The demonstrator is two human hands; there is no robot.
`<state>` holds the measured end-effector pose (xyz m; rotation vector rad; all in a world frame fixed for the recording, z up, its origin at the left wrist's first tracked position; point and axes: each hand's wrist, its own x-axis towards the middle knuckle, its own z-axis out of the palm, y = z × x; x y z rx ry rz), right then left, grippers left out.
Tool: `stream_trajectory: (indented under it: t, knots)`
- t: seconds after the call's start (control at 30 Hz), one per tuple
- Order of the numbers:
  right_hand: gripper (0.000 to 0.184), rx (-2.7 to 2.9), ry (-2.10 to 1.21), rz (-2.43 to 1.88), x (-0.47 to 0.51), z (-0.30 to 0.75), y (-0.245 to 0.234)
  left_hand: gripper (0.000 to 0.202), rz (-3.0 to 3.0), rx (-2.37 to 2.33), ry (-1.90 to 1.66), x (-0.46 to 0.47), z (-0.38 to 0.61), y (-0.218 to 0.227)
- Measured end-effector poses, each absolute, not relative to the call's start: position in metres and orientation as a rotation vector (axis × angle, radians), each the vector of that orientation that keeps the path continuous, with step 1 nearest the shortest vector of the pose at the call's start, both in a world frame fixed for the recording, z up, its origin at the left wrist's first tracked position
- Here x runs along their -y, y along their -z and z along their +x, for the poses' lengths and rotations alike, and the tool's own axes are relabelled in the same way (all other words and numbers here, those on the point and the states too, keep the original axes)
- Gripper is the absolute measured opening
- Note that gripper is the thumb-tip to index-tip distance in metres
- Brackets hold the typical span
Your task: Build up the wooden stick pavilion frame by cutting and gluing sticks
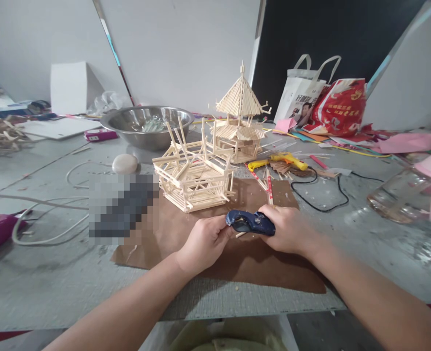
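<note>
My right hand is wrapped round a dark blue cutting tool held just above a brown cardboard sheet. My left hand is closed in a pinch at the tool's left end, where a short wooden stick pokes out beneath the blades. Behind the hands, an open-framed wooden stick structure stands on the cardboard. A finished stick pagoda stands farther back.
A steel bowl sits at the back left, with a yellow glue gun and its black cord to the right. A clear plastic bottle lies at far right. White cables loop on the left. Bags and coloured paper crowd the back right.
</note>
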<state>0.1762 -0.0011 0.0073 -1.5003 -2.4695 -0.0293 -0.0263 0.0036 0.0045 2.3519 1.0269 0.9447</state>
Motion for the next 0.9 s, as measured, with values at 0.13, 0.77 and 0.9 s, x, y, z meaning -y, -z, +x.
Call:
stream_trajectory:
  t: [0.13, 0.77, 0.9]
  knots:
    - [0.015, 2.48, 0.033, -1.514, 0.001, 0.1767, -0.0069, 0.018, 2.346, -1.023, -0.946, -0.0039, -0.0261, -0.005]
    - [0.016, 2.448, 0.075, -1.587, 0.0002, 0.1759, -0.0067, 0.019, 2.305, -1.033, -0.935, -0.0049, -0.0255, -0.0048]
    - [0.015, 2.458, 0.07, -1.58, 0.0003, 0.1756, -0.0071, 0.019, 2.292, -1.038, -0.928, -0.0052, -0.0253, -0.0047]
